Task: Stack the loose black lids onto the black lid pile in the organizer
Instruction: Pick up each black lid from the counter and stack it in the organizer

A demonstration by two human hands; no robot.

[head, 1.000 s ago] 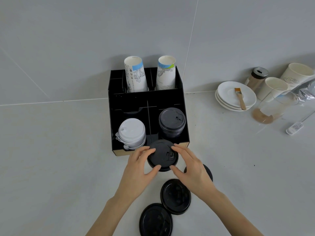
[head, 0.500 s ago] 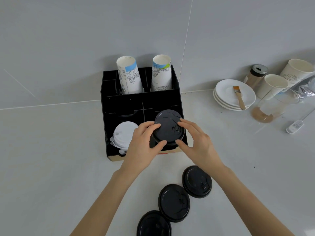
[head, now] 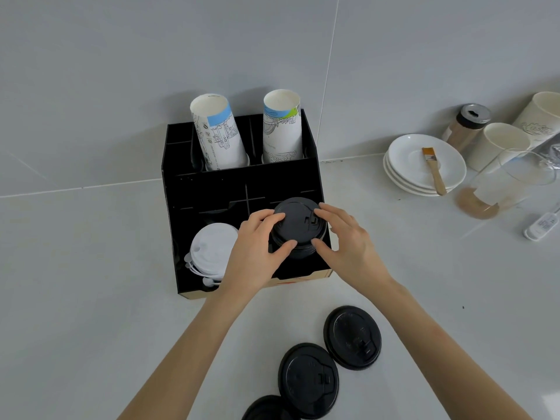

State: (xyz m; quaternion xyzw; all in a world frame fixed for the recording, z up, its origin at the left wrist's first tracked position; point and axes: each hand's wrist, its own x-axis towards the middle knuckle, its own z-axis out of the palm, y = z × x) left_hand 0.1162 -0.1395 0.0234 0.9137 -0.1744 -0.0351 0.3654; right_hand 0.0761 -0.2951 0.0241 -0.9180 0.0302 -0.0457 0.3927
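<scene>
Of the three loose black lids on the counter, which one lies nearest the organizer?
The rightmost loose lid, just in front of the organizer; the middle lid and the cut-off lid lie farther back.

No word, brand or number can be read anywhere. The two printed paper cup stacks standing at the back of the black organizer (head: 242,183) carry small lettering: the left cup stack (head: 218,133) has tiny marks beside its line drawings, and the right cup stack (head: 282,127) has a short vertical line of print, all too small to make out.
</scene>
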